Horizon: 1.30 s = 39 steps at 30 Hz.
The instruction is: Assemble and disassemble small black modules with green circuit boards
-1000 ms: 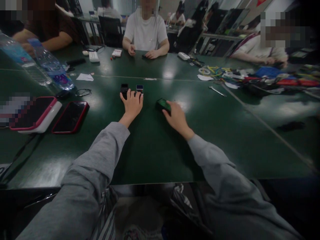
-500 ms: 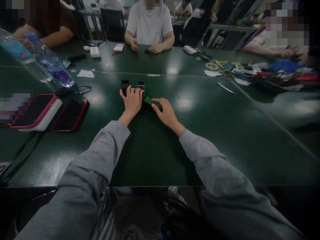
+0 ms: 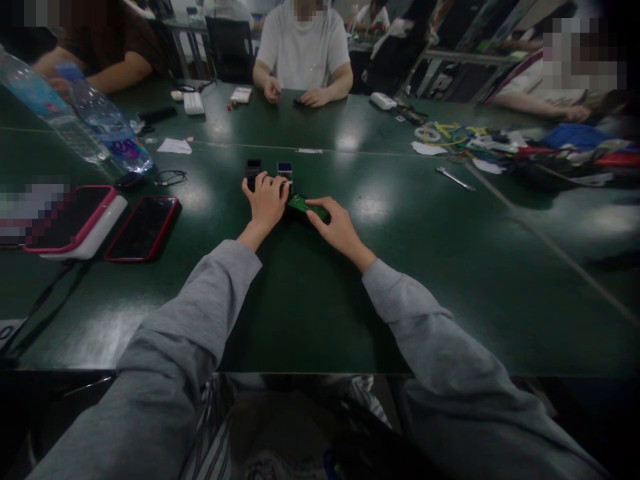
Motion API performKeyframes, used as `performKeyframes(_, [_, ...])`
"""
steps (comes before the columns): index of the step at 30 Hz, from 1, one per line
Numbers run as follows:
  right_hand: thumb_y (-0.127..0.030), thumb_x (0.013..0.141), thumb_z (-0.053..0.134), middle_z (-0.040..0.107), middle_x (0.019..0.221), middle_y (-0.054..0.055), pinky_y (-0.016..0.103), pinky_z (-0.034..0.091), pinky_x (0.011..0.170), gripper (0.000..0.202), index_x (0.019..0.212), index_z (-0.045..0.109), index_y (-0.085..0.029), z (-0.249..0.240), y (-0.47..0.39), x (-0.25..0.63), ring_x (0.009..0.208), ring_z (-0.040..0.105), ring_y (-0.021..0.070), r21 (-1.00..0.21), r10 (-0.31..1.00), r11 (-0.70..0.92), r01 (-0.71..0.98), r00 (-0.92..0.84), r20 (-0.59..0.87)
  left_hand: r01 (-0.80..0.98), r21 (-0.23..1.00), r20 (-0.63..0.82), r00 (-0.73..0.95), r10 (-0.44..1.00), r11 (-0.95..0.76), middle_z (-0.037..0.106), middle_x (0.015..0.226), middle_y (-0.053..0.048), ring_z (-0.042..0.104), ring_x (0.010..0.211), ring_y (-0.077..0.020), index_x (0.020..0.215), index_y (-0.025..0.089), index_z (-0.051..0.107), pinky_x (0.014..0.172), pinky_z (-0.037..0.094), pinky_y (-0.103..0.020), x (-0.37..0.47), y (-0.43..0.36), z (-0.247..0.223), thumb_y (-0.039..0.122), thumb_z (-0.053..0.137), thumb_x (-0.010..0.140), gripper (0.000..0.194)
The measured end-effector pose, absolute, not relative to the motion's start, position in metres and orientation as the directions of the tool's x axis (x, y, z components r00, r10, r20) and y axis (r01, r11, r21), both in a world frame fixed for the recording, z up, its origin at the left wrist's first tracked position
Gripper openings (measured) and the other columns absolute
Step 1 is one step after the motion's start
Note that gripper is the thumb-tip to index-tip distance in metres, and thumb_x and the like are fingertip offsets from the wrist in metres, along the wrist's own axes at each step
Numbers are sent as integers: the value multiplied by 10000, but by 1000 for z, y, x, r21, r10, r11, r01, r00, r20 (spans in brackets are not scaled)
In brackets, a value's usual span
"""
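Observation:
My left hand (image 3: 267, 199) reaches over two small devices with its fingers spread and bent. One is a black device (image 3: 253, 164) with a dark screen; beside it is a lighter device (image 3: 285, 169) with a bluish screen. The fingers cover the lower parts of both, and whether they press on them is hard to see. Just to the right, my right hand (image 3: 338, 227) pinches a green circuit board (image 3: 302, 203) between thumb and fingers. The board is tilted, its left end close to my left thumb. A dark part shows under the board.
Left on the green table (image 3: 300, 307) are a red-edged phone (image 3: 144, 229), another phone (image 3: 70, 217) on a white object, and water bottles (image 3: 113, 130). A wrench (image 3: 455, 179) and tangled cables (image 3: 475, 139) lie to the right. A person in white (image 3: 304, 53) sits opposite.
The view has shifted slightly. The circuit board is turned a little flatter, showing more of its green face. My left hand stays over the devices.

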State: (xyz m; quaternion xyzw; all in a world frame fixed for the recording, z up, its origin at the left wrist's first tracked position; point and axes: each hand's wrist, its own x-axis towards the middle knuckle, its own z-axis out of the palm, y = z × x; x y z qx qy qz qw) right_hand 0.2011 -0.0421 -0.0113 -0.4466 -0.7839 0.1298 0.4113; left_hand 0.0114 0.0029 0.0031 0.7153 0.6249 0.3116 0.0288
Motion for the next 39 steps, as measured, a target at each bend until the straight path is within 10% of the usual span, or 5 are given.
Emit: performKeyframes(39, [-384,962,579,638,1218,106,512,496,1034,348,1283,586,-248,-14,-43,205,1150,600,308,-470,786,596,652,-351,510,907,355,479,29,877,-224,712,1282,-77,433,1433,-282,1169,313,656,1243,125,-616,11,9,-7,372,304,1062,373])
